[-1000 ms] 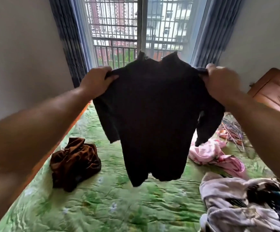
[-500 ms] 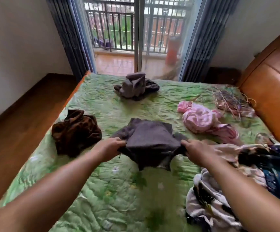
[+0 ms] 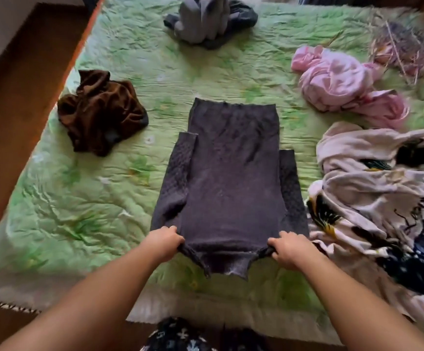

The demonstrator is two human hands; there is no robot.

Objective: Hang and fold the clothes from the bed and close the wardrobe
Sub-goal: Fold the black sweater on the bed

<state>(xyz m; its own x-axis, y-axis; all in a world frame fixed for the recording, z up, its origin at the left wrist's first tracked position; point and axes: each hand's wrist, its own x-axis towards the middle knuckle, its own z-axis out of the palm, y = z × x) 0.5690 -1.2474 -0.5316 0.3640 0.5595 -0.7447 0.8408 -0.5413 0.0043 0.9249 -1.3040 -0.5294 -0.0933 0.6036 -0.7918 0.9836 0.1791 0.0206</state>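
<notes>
A dark grey knitted top (image 3: 231, 178) lies spread flat on the green bedspread (image 3: 84, 198), hem away from me and both sleeves straight along its sides. My left hand (image 3: 164, 243) grips its near left shoulder. My right hand (image 3: 288, 249) grips the near right shoulder, and the collar hangs between them over the bed's front edge. Other clothes lie around it: a crumpled brown garment (image 3: 99, 110) to the left, a grey bundle (image 3: 208, 19) at the far side, a pink garment (image 3: 345, 84) at the right.
A heap of white and dark patterned clothes (image 3: 383, 198) covers the bed's right side beside the top. A tangle of wire hangers (image 3: 406, 49) lies at the far right. Brown floor (image 3: 13, 97) runs along the bed's left edge.
The top was held up in the air before the window, then brought down bunched onto the bed. Now it lies spread flat and my hands have drawn back to the near edge.
</notes>
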